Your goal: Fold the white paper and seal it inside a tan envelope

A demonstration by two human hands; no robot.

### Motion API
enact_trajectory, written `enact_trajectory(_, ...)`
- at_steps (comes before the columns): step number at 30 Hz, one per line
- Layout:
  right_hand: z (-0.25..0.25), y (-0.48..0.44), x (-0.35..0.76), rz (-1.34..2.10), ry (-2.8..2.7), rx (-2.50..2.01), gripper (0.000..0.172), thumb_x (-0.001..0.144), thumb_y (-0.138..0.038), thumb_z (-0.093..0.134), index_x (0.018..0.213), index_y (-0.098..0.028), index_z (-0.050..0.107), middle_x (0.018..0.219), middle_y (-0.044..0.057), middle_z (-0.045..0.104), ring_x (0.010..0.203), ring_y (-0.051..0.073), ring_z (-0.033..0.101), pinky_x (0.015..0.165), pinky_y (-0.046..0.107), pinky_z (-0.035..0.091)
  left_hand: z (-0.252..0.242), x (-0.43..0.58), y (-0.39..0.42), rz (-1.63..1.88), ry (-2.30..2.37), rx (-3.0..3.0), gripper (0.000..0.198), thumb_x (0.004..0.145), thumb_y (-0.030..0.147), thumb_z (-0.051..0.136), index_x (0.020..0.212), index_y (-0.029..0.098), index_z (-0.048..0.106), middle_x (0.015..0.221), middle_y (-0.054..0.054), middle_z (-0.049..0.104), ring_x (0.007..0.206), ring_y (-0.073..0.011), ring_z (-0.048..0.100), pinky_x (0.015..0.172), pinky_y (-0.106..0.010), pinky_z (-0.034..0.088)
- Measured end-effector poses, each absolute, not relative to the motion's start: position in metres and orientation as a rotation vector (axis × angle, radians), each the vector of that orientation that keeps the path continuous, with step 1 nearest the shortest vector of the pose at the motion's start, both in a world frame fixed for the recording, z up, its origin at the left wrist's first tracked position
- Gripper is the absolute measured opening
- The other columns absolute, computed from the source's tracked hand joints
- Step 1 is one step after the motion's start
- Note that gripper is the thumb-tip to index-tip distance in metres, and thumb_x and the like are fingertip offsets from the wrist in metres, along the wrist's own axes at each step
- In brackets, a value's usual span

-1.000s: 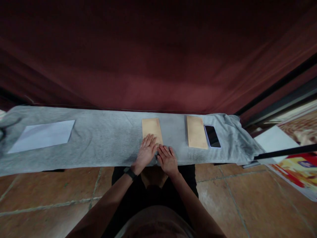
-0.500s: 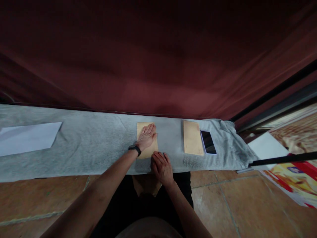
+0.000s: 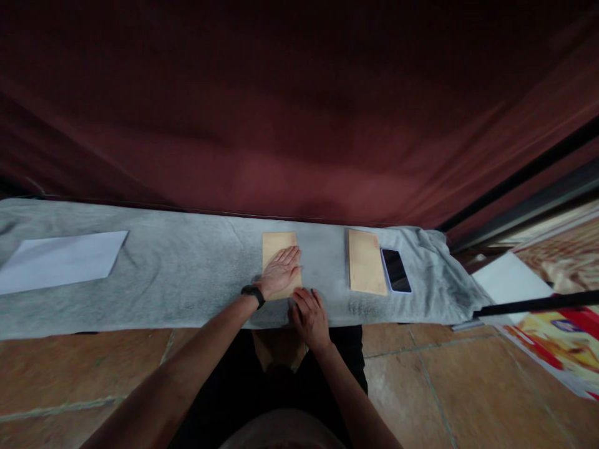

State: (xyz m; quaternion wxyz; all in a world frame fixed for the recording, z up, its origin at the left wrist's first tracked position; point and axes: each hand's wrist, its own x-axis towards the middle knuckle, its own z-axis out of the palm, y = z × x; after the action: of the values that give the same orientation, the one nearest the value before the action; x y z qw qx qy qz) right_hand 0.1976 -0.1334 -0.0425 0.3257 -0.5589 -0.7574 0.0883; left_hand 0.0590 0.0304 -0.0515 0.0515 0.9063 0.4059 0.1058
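A tan paper envelope (image 3: 276,243) lies flat on the grey cloth in front of me. My left hand (image 3: 281,272), with a black band on its wrist, rests palm down across it, fingers stretched out to the upper right. At the envelope's lower right corner is my right hand (image 3: 311,316), fingers extended on the cloth and its fingertips at the envelope's edge. Neither hand grips anything. Further right lies a second tan envelope (image 3: 366,262), with a dark-screened phone (image 3: 396,270) beside it.
White paper sheets (image 3: 65,260) lie at the left on the grey cloth (image 3: 187,268). A dark red curtain (image 3: 281,137) hangs behind the narrow surface. At the right are a black bar (image 3: 538,304), a white sheet (image 3: 512,279) and a colourful printed package (image 3: 561,343).
My left hand has slid slightly toward me and to the right over the envelope. The whole view has shifted a little.
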Motion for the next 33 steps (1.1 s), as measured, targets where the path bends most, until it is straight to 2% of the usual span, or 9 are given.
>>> enact_trajectory(10, -0.053, -0.132, 0.196, 0.173, -1.916, -1.455, 0.037, 0.099, -0.015, 0.041, 0.131, -0.020, 0.060, 0.129, 0.009, 0.068, 0.123, 0.020, 0.060, 0.119, 0.046, 0.036, -0.051, 0.054, -0.007, 0.314, 1.154, 2.805, 0.059, 0.105, 0.042, 0.026, 0.153, 0.010, 0.040, 0.161, -0.013, 0.039, 0.152, -0.0225, 0.028, 0.124, -0.041, 0.021)
enact_trajectory(15, -0.057, -0.133, 0.197, 0.203, -1.820, -1.461, 0.033, 0.098, -0.013, 0.042, 0.119, -0.021, 0.065, 0.116, 0.008, 0.071, 0.115, 0.020, 0.063, 0.116, 0.046, 0.040, -0.051, 0.050, -0.026, 0.328, 1.110, 2.794, 0.056, 0.106, 0.040, 0.023, 0.152, 0.013, 0.042, 0.160, -0.011, 0.041, 0.151, -0.0206, 0.030, 0.124, -0.040, 0.022)
enact_trajectory(20, -0.057, -0.129, 0.201, 0.370, -1.609, -1.478, 0.028, 0.101, -0.023, 0.039, 0.106, -0.022, 0.067, 0.103, 0.008, 0.072, 0.103, 0.021, 0.066, 0.096, 0.038, 0.053, -0.048, 0.041, -0.045, 0.319, 1.031, 2.800, 0.054, 0.106, 0.039, 0.025, 0.153, 0.016, 0.041, 0.160, -0.011, 0.041, 0.151, -0.0195, 0.031, 0.125, -0.041, 0.021)
enact_trajectory(23, -0.054, -0.119, 0.205, 0.451, -1.566, -1.472, 0.034, 0.104, -0.027, 0.034, 0.116, -0.022, 0.066, 0.113, 0.009, 0.072, 0.109, 0.020, 0.067, 0.097, 0.036, 0.053, -0.044, 0.033, -0.059, 0.310, 0.978, 2.817, 0.054, 0.106, 0.041, 0.030, 0.152, 0.015, 0.041, 0.159, -0.012, 0.043, 0.150, -0.0205, 0.034, 0.124, -0.041, 0.023)
enact_trajectory(28, -0.048, -0.091, 0.207, 0.450, -1.970, -1.465, 0.041, 0.106, -0.029, 0.033, 0.132, -0.021, 0.064, 0.138, 0.007, 0.065, 0.133, 0.019, 0.056, 0.117, 0.042, 0.038, -0.037, 0.023, -0.078, 0.355, 0.895, 2.814, 0.050, 0.103, 0.043, 0.040, 0.144, 0.016, 0.051, 0.150, -0.012, 0.054, 0.143, -0.0211, 0.045, 0.124, -0.041, 0.027)
enact_trajectory(30, -0.048, -0.078, 0.206, 0.381, -2.126, -1.494, 0.043, 0.107, -0.030, 0.034, 0.140, -0.020, 0.058, 0.147, 0.008, 0.058, 0.141, 0.020, 0.049, 0.121, 0.045, 0.031, -0.036, 0.022, -0.081, 0.368, 0.903, 2.806, 0.050, 0.102, 0.045, 0.043, 0.140, 0.015, 0.054, 0.145, -0.014, 0.059, 0.139, -0.0226, 0.050, 0.122, -0.041, 0.030)
enact_trajectory(33, -0.052, -0.054, 0.205, 0.285, -2.249, -1.532, 0.046, 0.107, -0.031, 0.035, 0.150, -0.020, 0.047, 0.155, 0.009, 0.048, 0.146, 0.020, 0.042, 0.123, 0.045, 0.028, -0.035, 0.021, -0.081, 0.364, 0.918, 2.804, 0.051, 0.102, 0.046, 0.043, 0.140, 0.015, 0.056, 0.143, -0.013, 0.060, 0.137, -0.0230, 0.052, 0.121, -0.041, 0.032)
